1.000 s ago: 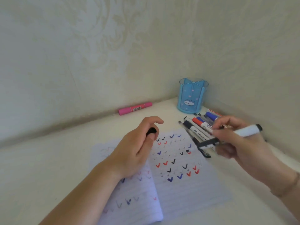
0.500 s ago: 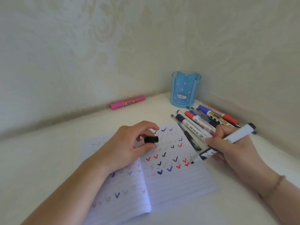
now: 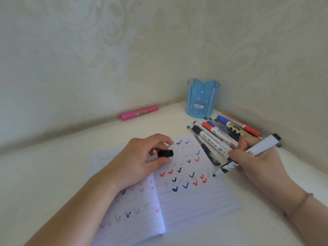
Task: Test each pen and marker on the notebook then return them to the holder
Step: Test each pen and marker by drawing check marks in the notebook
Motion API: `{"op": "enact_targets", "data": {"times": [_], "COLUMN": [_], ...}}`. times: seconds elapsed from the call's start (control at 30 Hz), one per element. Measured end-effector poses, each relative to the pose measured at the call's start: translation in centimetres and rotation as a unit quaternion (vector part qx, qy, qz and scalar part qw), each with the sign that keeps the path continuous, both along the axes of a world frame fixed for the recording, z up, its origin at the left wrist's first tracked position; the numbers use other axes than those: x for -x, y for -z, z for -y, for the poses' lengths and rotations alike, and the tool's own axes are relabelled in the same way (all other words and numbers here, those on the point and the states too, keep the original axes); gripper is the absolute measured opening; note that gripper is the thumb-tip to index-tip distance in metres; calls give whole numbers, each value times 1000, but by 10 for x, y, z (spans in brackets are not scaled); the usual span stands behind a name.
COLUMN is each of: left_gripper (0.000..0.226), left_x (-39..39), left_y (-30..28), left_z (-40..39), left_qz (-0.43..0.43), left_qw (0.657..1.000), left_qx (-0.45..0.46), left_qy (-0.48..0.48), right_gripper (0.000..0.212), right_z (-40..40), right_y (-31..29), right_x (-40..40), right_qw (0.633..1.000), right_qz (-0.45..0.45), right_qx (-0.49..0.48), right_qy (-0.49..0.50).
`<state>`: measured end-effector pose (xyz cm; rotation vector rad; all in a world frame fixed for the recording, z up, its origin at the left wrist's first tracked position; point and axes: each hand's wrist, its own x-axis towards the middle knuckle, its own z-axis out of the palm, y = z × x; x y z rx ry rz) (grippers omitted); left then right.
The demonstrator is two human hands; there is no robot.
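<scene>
An open lined notebook (image 3: 191, 201) lies on the white table, its pages covered with red, blue and black check marks. My right hand (image 3: 255, 166) grips an uncapped white-and-black marker (image 3: 262, 148), whose black tip touches the right page near its edge. My left hand (image 3: 134, 162) rests on the notebook's middle and pinches the marker's black cap (image 3: 165, 153). The blue pen holder (image 3: 202, 98) with a cat picture stands in the corner. Several pens and markers (image 3: 220, 134) lie in a loose row between holder and notebook.
A pink highlighter (image 3: 139, 113) lies against the back wall, left of the holder. Walls close in behind and to the right, meeting at the corner by the holder. The white table surface stretches to the left of the notebook.
My right hand brought the marker down from above the loose pens until its tip met the right page. My left hand stayed on the notebook with the cap.
</scene>
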<state>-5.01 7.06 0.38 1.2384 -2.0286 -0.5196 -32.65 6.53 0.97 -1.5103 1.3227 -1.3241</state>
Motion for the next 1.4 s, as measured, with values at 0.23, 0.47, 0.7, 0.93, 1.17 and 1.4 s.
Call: {"op": "enact_targets", "data": {"times": [0.23, 0.47, 0.7, 0.93, 1.17, 1.4], "left_gripper": [22, 21, 19, 19, 16, 16], "left_x": [0, 1, 6, 10, 17, 23], "left_y": [-2, -1, -3, -2, -3, -6], "left_z": [0, -1, -4, -6, -10, -13], "left_qz": [-13, -39, -32, -56, -203, -239], "left_qw": [1000, 998, 997, 993, 978, 970], "left_qx": [18, 40, 59, 76, 7, 8], "left_qy": [3, 13, 47, 65, 43, 36], "right_gripper": [43, 7, 22, 52, 52, 29], "right_z": [-2, -6, -11, -13, -14, -16], "right_y": [-9, -7, -9, -11, -12, -11], "right_x": [-2, 1, -7, -13, -20, -19], "right_qw": [985, 975, 973, 965, 962, 966], "right_qz": [156, 117, 59, 39, 45, 24], "right_qx": [3, -13, 3, -11, -52, 6], "right_qy": [-74, -187, -223, -261, -266, -259]}}
